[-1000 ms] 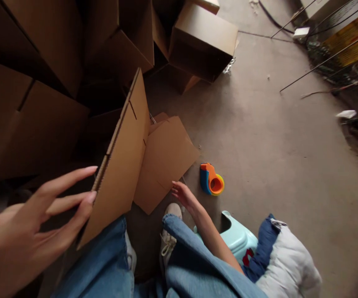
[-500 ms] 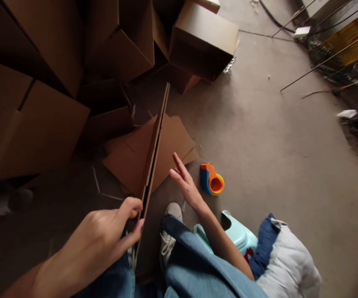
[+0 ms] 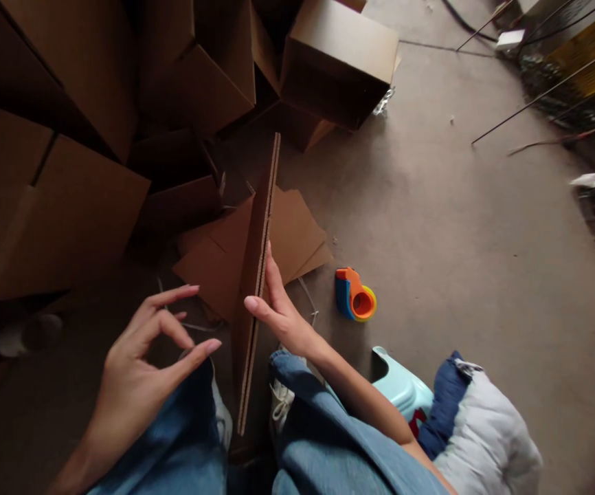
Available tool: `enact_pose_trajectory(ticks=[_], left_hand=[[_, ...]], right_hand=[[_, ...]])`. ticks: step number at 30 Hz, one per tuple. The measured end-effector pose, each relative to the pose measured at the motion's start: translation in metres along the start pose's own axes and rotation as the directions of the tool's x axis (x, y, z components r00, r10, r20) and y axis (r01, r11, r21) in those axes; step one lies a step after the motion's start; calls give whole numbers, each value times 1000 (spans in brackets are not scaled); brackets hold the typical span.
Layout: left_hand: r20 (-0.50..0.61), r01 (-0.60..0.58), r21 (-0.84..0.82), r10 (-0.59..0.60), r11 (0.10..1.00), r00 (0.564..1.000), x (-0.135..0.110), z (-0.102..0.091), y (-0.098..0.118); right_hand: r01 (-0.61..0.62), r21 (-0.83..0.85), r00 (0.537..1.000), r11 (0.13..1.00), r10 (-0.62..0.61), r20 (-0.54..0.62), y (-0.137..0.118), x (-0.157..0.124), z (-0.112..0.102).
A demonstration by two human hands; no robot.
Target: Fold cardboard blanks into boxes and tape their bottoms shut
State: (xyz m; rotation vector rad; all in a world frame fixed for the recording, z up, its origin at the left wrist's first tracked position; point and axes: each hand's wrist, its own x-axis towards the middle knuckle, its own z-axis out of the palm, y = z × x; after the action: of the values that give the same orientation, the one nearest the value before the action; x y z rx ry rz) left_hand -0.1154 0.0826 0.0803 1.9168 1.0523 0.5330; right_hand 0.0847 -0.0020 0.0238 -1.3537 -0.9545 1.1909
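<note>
Our right hand (image 3: 282,320) is nearly closed, pinching a sheet of corrugated cardboard (image 3: 253,275) between thumb and fingers, while the fingers of our left hand (image 3: 140,368) curl loosely, thumb and forefinger forming an open ring around nothing, just left of the sheet and not touching it. We hold the sheet upright and almost edge-on to us, above our blue jeans (image 3: 323,426), so its fluted edge shows and its lower end drops between our knees. Beyond our hands, more flat cardboard pieces (image 3: 297,234) lie overlapped on the concrete floor (image 3: 457,206), with a thin white strap (image 3: 308,295) beside them. Just right of these lies an orange, blue and yellow plastic tape dispenser (image 3: 354,295), which neither hand touches. To our left and ahead rise heaped brown cardboard boxes (image 3: 71,206), with one box (image 3: 339,62) on its side at the top of the view. By our right leg sit a pale green plastic object (image 3: 400,388) and a white and navy padded bundle (image 3: 483,433). As things lie, the sheet in hand is flat and unfolded, the flat pieces remain on the floor, and we see no tape on any of them.
</note>
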Motion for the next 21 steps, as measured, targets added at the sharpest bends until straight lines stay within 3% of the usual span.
enact_pose_trajectory(ticks=[3, 10, 15, 21], left_hand=[[-22, 46, -75, -48, 996, 999, 0, 10, -3], [223, 17, -124, 11, 992, 975, 2, 20, -2], [237, -36, -92, 57, 995, 970, 2, 22, -10], [249, 41, -163, 1, 986, 968, 0, 27, -18]], right_hand=[[-29, -14, 999, 999, 30, 32, -6, -10, 6], [-18, -35, 991, 999, 23, 129, -5, -27, 26], [-115, 80, 979, 990, 99, 177, -4, -26, 25], [-150, 130, 978, 980, 127, 168, -1, -23, 25]])
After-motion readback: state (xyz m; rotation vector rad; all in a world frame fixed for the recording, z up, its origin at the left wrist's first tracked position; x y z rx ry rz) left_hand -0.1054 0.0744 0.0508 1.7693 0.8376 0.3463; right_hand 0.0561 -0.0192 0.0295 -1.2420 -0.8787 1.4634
